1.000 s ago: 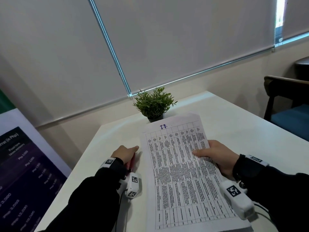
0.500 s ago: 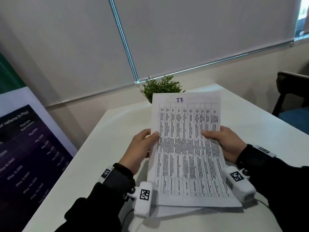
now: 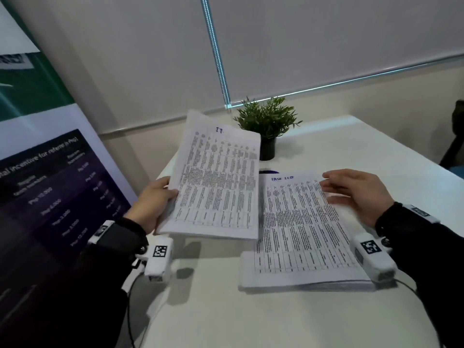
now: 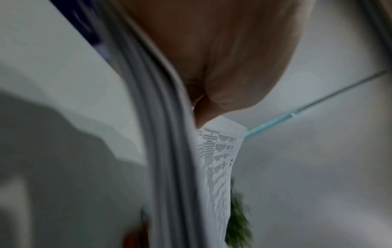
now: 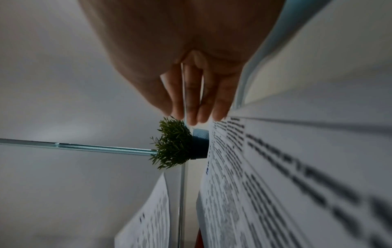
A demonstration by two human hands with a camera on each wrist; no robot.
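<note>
My left hand (image 3: 157, 200) grips the left edge of a printed document (image 3: 218, 182) marked "IT", holding it lifted and tilted above the white table (image 3: 351, 151). In the left wrist view the same document (image 4: 216, 167) runs edge-on from under my thumb. A stack of printed sheets (image 3: 301, 229) lies flat on the table to the right. My right hand (image 3: 356, 192) hovers over the stack's upper right edge with straight, relaxed fingers (image 5: 191, 100), holding nothing; the stack (image 5: 297, 176) fills the right of the right wrist view.
A small potted plant (image 3: 267, 126) stands at the table's far edge, just behind the lifted document. A large printed banner (image 3: 50, 197) stands at the left. A dark chair (image 3: 455, 136) shows at the far right. Window blinds cover the wall behind.
The "IT" document, earlier held by both hands over the stack, has gone left in my left hand alone. My right hand let go and now hovers over the uncovered stack.
</note>
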